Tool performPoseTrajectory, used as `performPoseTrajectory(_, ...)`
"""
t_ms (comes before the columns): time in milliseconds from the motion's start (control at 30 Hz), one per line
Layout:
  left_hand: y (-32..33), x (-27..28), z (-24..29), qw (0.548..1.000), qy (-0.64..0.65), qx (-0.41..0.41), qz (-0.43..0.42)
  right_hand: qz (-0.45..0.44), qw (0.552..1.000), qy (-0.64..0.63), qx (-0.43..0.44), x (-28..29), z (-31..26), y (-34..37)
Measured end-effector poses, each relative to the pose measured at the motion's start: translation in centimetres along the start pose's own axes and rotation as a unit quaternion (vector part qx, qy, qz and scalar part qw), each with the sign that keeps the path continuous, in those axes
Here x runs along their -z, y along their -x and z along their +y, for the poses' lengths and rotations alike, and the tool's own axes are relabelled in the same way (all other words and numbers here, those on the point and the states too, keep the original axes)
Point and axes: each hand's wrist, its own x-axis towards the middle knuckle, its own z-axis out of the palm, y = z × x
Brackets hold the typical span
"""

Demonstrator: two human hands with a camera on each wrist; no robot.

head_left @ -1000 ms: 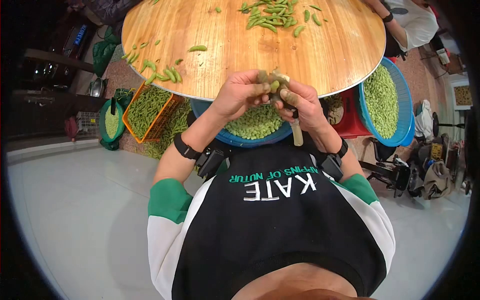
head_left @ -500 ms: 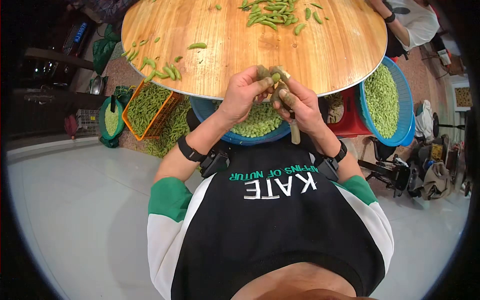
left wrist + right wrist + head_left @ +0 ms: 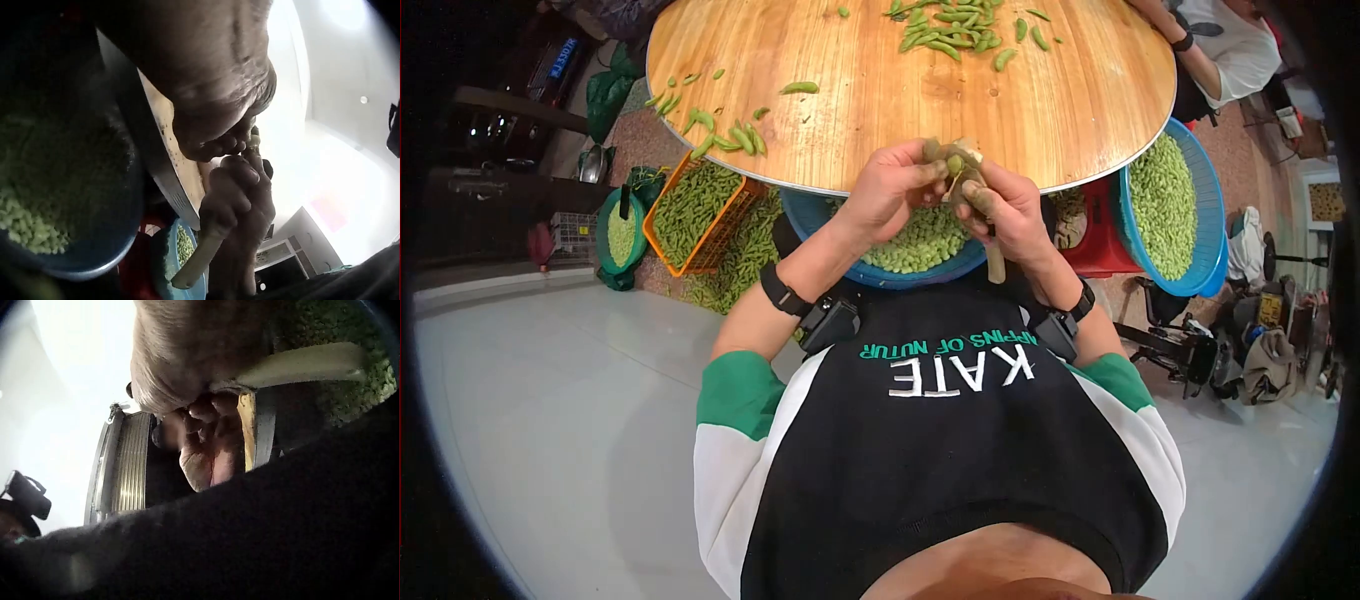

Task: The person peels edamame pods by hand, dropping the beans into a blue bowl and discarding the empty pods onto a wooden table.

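Both hands meet just over the near edge of the wooden table [image 3: 820, 150], above a blue basin of shelled green beans [image 3: 915, 245]. My left hand [image 3: 890, 190] pinches a green soybean pod [image 3: 955, 163] between thumb and fingers. The right hand [image 3: 1012, 212] grips a tool by its pale handle [image 3: 996, 264], with its fingers curled round it and its working end hidden. That handle [image 3: 199, 261] points down below the fist in the left wrist view, and the pale handle [image 3: 306, 365] also shows in the right wrist view. Dark covering or staining shows on the fingertips.
Loose pods [image 3: 725, 140] lie at the table's left, and a heap of pods [image 3: 950, 28] at its far side. An orange crate of pods [image 3: 750, 190] stands left. To the right is another blue basin of beans [image 3: 1122, 190]. Another person's arm [image 3: 1195, 65] rests at the far right.
Both hands stay together at the table edge, with small shifts of the fingers around the pod. The tool's handle has tilted slightly and sits a little higher than one second ago.
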Motion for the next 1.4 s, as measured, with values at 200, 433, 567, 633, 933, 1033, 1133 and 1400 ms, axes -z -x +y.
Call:
performPoseTrajectory(200, 0.4, 0.3, -1.0, 0.999, -0.033, -0.018, -0.011, 0.032, 0.994, -0.091, -0.045, 0.0, -0.4, -0.3)
performPoseTrajectory(433, 0.9, 0.4, -0.6, 0.993, -0.106, -0.03, -0.036, 0.007, 0.991, -0.102, -0.091, 0.1, -0.1, -0.6)
performPoseTrajectory(567, 1.1, 0.0, 0.1, 0.958, -0.28, -0.059, 0.004, 0.022, 0.994, -0.054, -0.09, -0.4, -0.4, -0.7)
performPoseTrajectory(633, 1.0, -0.5, -0.2, 0.91, -0.398, -0.108, 0.044, 0.051, 0.994, 0.024, -0.098, -0.4, -0.3, -0.9)
performPoseTrajectory(933, 1.6, -1.7, 1.6, 0.748, -0.603, -0.27, 0.061, 0.071, 0.993, 0.07, -0.062, -0.8, -0.5, -0.6)
performPoseTrajectory(1033, 1.7, 0.7, 5.0, 0.69, -0.663, -0.283, 0.065, 0.051, 0.993, 0.093, -0.046, -0.6, -0.9, -0.3)
performPoseTrajectory(1133, 2.0, 3.5, 9.1, 0.406, -0.888, -0.151, 0.154, -0.005, 0.984, 0.18, -0.007, 0.5, 0.6, 0.6)
performPoseTrajectory(1400, -11.4, 5.2, 7.7, 0.577, -0.757, -0.306, 0.037, -0.079, 0.897, 0.404, 0.161, 0.8, 1.5, 0.5)
